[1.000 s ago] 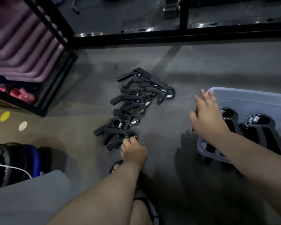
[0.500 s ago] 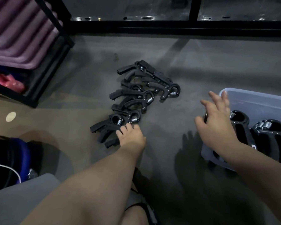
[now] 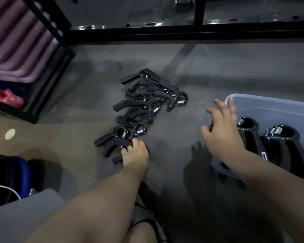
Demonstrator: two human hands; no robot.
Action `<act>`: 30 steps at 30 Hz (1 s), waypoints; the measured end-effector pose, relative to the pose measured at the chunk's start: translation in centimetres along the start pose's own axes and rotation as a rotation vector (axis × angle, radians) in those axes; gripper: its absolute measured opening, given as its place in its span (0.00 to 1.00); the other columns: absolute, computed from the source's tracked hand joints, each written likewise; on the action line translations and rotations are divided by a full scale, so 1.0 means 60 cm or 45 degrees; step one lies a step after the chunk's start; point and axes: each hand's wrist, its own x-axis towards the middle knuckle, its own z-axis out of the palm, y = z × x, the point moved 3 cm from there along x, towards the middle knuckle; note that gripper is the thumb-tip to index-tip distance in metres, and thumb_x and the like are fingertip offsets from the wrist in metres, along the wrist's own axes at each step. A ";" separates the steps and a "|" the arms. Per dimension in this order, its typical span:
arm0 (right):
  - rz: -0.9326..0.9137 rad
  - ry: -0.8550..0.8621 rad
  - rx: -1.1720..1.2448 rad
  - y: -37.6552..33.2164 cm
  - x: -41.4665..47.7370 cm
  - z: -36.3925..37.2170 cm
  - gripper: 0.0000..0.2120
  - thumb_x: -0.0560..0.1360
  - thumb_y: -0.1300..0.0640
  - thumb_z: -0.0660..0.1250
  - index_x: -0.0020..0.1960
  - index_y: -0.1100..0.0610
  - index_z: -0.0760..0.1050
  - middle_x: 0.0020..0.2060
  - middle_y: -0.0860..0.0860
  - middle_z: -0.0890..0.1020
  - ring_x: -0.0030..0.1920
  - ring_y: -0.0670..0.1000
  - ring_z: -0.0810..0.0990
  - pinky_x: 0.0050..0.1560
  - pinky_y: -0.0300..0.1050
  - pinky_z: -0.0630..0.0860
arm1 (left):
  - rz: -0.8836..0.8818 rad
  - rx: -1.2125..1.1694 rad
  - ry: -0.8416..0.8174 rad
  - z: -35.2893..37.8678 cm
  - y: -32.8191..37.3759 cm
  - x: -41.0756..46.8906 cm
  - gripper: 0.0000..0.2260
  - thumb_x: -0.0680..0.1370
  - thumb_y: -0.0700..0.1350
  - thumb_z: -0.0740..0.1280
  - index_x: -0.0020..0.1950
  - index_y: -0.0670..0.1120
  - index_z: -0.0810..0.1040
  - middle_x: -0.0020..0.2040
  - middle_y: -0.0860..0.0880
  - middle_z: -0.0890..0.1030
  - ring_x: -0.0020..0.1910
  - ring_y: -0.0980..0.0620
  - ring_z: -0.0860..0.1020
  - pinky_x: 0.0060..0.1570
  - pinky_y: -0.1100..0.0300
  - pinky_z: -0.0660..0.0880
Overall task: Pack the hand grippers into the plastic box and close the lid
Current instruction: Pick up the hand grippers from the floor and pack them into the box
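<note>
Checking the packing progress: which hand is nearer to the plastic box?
Right. The right hand is at the plastic box near-left rim, fingers over the edge. The left hand is off to its left, on the floor pile.

A bunch of black grippers [image 3: 144, 109] with silver springs lie jumbled in a loose row on the floor. Two more [image 3: 270, 142] lie side by side in the clear, lidless box [image 3: 270, 104] off to the right.

Left hand [image 3: 136, 153] at 6 o'clock of centre, palm down, fingers curled, forearm reaching from 7 o'clock, right hand [image 3: 221, 130] at 3 o'clock, fingers spread
</note>
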 end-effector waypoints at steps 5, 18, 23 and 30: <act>-0.010 -0.017 -0.005 0.000 -0.001 -0.003 0.23 0.74 0.60 0.62 0.70 0.58 0.70 0.77 0.49 0.57 0.79 0.50 0.40 0.75 0.43 0.45 | 0.249 -0.074 0.100 -0.024 0.028 -0.016 0.24 0.76 0.56 0.64 0.64 0.43 0.64 0.61 0.45 0.68 0.56 0.43 0.77 0.55 0.49 0.68; -0.041 -0.229 0.015 0.011 -0.006 -0.015 0.28 0.77 0.56 0.60 0.76 0.57 0.61 0.79 0.48 0.51 0.78 0.51 0.35 0.78 0.50 0.46 | 0.070 -1.103 -0.061 -0.104 0.094 -0.074 0.13 0.73 0.47 0.64 0.57 0.47 0.76 0.56 0.46 0.75 0.53 0.46 0.77 0.51 0.59 0.74; -0.042 -0.312 0.094 0.020 -0.025 -0.021 0.30 0.81 0.51 0.58 0.80 0.52 0.53 0.80 0.45 0.48 0.79 0.53 0.41 0.78 0.50 0.45 | 0.210 -1.094 -0.160 -0.098 0.120 -0.100 0.31 0.70 0.43 0.61 0.74 0.47 0.65 0.74 0.49 0.63 0.72 0.50 0.64 0.71 0.61 0.58; -0.093 -0.288 0.068 0.026 -0.036 -0.017 0.29 0.81 0.50 0.59 0.79 0.51 0.56 0.79 0.44 0.48 0.79 0.54 0.43 0.78 0.51 0.47 | 0.202 -0.467 -0.181 -0.065 0.127 -0.081 0.17 0.74 0.43 0.63 0.64 0.48 0.71 0.64 0.46 0.73 0.64 0.43 0.73 0.63 0.51 0.67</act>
